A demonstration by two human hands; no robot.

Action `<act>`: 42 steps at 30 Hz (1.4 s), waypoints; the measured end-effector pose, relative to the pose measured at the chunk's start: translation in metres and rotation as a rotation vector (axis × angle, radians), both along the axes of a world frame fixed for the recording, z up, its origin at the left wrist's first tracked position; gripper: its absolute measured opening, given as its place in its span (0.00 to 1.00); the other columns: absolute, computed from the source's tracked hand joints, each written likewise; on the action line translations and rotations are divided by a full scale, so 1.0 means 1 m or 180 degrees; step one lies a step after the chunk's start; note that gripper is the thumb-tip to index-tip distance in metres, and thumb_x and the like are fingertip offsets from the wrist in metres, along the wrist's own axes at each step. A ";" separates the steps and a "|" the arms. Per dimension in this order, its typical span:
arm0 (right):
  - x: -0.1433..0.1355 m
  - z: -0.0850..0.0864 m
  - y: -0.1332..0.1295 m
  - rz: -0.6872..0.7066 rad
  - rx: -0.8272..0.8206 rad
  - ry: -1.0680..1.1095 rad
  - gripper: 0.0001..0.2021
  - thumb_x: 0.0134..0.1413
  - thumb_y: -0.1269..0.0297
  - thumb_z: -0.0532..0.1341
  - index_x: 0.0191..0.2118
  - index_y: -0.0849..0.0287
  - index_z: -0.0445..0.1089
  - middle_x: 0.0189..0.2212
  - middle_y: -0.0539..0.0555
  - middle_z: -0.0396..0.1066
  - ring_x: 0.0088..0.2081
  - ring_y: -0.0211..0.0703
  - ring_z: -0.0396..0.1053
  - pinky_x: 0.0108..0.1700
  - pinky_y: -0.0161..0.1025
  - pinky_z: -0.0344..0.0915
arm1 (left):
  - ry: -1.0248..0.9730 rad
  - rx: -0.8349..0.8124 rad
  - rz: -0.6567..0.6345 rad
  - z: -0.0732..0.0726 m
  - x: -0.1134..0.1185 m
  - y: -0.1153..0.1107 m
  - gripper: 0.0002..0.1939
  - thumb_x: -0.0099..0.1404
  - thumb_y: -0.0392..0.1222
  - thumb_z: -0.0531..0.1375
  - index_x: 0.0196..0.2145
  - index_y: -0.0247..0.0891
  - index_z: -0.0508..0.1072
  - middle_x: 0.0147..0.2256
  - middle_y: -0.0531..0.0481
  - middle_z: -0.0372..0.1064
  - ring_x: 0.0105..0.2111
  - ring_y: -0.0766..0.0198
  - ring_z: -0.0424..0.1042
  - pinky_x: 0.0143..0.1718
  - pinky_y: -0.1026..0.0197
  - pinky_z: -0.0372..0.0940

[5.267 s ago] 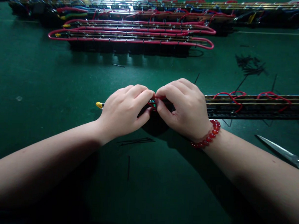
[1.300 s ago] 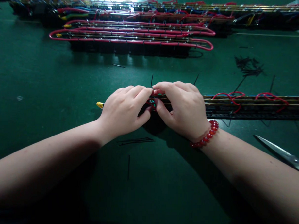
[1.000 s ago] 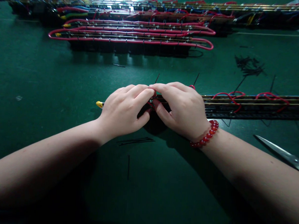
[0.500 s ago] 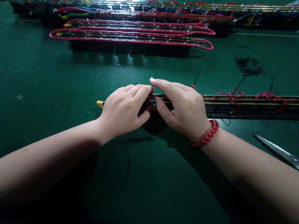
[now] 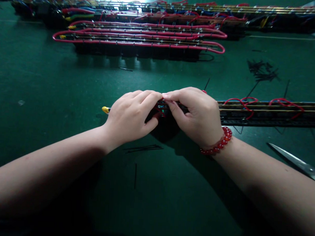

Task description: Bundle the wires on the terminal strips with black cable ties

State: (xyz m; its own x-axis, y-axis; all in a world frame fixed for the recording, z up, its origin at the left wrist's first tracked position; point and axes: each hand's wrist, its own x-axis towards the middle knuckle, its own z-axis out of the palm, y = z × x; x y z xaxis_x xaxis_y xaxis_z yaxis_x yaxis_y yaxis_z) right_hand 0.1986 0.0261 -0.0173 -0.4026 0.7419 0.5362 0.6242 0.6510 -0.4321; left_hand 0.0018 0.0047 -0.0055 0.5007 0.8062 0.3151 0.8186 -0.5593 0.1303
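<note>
While both hands meet at its left part, the wired strip [image 5: 271, 116] lies just beyond the scissors [image 5: 295, 160], reaching well to their left and also out of frame to their right. Strip is long, narrow, straight: black body, thin gold-coloured rails [image 5: 266, 109] running lengthwise, red wires [image 5: 234, 98] looped over the rails, hint of blue along the far edge. Yellow tip [image 5: 105, 110] pokes out at the end farthest left of the scissors. Thin black ties [image 5: 286, 88] stick up from its far side, beyond the scissors. A small green patch shows between the hands.

Left hand [image 5: 133, 113], well left of the scissors, curls over the strip and grips it, thumb on the near side, fingers over the far side. Right hand [image 5: 196, 112], nearer the scissors, has thumb and index tips drawn close together beside the left index tip; too dark and covered there, so can't tell what they grasp, if anything. Red bead bracelet [image 5: 221, 145] on the right wrist, left of the scissors.

Pile of black pieces [image 5: 262, 70] lies beyond the scissors, past the strip. Loose black strands [image 5: 143, 148] lie well left of the scissors. Pink-cabled assembly [image 5: 139, 44] sits far beyond the scissors, to their left, on the green tabletop [image 5: 71, 77].
</note>
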 end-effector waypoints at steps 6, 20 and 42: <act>0.000 -0.002 0.001 0.0003 -0.0014 0.0171 0.08 0.64 0.67 0.57 0.39 0.57 0.74 0.41 0.55 0.80 0.45 0.47 0.76 0.49 0.46 0.71 | 0.0015 -0.0019 0.0034 0.000 0.000 0.000 0.17 0.68 0.43 0.54 0.52 0.36 0.70 0.46 0.43 0.75 0.44 0.52 0.74 0.45 0.53 0.66; -0.001 0.000 0.000 -0.0199 -0.0037 0.0039 0.08 0.64 0.66 0.55 0.36 0.56 0.72 0.36 0.54 0.78 0.40 0.47 0.75 0.44 0.45 0.69 | 0.0034 -0.0106 0.0019 0.003 0.001 0.000 0.17 0.68 0.42 0.55 0.52 0.36 0.70 0.45 0.43 0.75 0.45 0.52 0.73 0.45 0.53 0.67; 0.000 -0.001 0.000 -0.0166 0.0018 0.0177 0.06 0.63 0.68 0.57 0.35 0.56 0.71 0.33 0.52 0.77 0.37 0.45 0.74 0.40 0.43 0.69 | -0.0014 -0.0038 -0.0141 0.002 -0.001 0.002 0.16 0.68 0.40 0.55 0.52 0.36 0.70 0.45 0.43 0.75 0.45 0.53 0.74 0.46 0.53 0.68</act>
State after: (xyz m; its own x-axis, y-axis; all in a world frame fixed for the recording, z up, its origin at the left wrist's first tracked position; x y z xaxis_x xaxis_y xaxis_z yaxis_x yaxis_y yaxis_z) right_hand 0.1982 0.0258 -0.0179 -0.3330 0.7579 0.5610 0.6323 0.6208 -0.4635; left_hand 0.0008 0.0067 -0.0033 0.5346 0.7870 0.3080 0.7924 -0.5935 0.1408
